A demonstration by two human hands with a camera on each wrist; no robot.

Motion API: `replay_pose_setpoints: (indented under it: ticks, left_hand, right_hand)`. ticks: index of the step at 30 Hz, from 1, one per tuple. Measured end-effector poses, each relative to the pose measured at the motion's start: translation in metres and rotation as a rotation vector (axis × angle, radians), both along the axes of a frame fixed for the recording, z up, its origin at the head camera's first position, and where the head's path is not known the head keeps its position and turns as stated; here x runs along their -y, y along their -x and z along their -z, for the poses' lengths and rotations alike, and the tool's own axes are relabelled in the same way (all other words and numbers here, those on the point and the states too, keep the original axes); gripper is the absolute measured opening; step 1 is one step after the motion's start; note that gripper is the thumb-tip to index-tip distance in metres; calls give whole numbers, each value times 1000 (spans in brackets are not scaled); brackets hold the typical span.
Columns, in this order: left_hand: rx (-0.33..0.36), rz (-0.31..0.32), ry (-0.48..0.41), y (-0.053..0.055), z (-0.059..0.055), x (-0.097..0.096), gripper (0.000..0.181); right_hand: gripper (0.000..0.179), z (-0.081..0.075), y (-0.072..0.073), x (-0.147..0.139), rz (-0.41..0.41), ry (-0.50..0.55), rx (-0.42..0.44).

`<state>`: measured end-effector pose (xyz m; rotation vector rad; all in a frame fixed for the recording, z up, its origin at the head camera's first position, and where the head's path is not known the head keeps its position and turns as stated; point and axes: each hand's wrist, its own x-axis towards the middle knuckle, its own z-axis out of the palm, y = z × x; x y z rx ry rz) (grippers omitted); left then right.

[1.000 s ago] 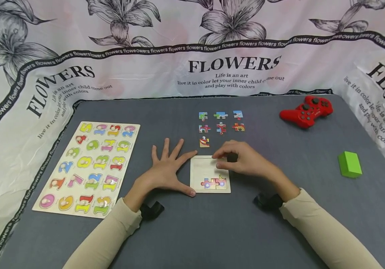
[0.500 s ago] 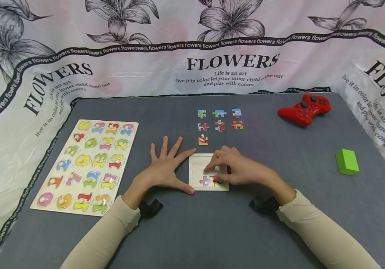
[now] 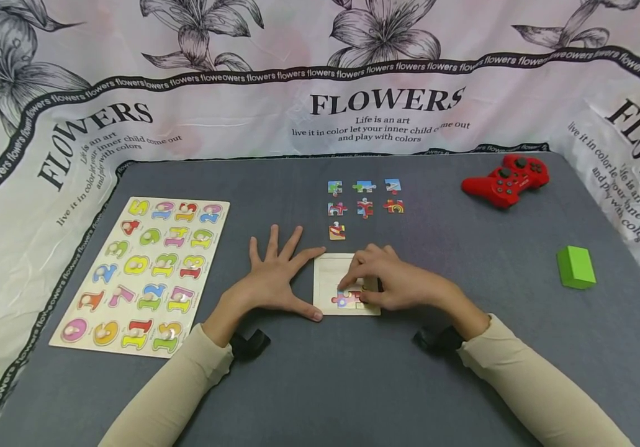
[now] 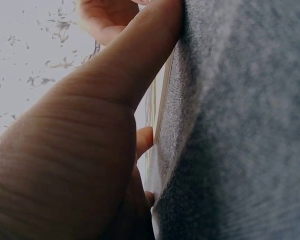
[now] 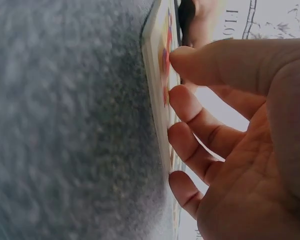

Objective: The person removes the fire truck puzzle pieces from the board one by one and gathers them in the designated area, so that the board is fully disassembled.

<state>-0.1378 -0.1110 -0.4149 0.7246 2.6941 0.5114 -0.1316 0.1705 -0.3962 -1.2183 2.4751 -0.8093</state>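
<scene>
My left hand (image 3: pixel 275 282) lies on the table with fingers spread, thumb and index fingertip at the left edge of a small square wooden puzzle tray (image 3: pixel 328 267). My right hand (image 3: pixel 389 279) is over the tray's right side, fingers bent, thumb and index finger pinching at joined jigsaw pieces (image 3: pixel 346 299) in its lower part. In the right wrist view the thumb (image 5: pixel 185 59) meets the brightly coloured picture surface, and the other fingertips sit along the tray rim (image 5: pixel 157 85). The hand hides part of the pieces. Several loose jigsaw pieces (image 3: pixel 364 208) lie in rows behind the tray.
A large wooden number board (image 3: pixel 146 310) lies left, beside the left forearm. At the back right is a red game controller (image 3: pixel 506 181), with a green block (image 3: pixel 576 267) nearer the right edge. A flower-printed sheet (image 3: pixel 241 118) rises behind the grey table.
The right hand has come down from above the tray onto the pieces, which have shifted slightly right within it. The left hand keeps its place at the tray's edge.
</scene>
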Motion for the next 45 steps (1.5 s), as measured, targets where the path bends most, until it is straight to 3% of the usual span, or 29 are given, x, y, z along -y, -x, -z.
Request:
replay_pose_setpoints:
  ticks: [13,26,45]
  left_hand:
    - [11,2,8,1,-3,-2,119]
    - [8,-7,17,1,-3,-1,120]
    - [-6,-6,8,-1,-2,-1,121]
  right_hand:
    - [35,-2,1,-5,-5,-8,6]
    - [28,-2,6,-7,-20,-12,47]
    - [22,2,2,-2,20,17,33]
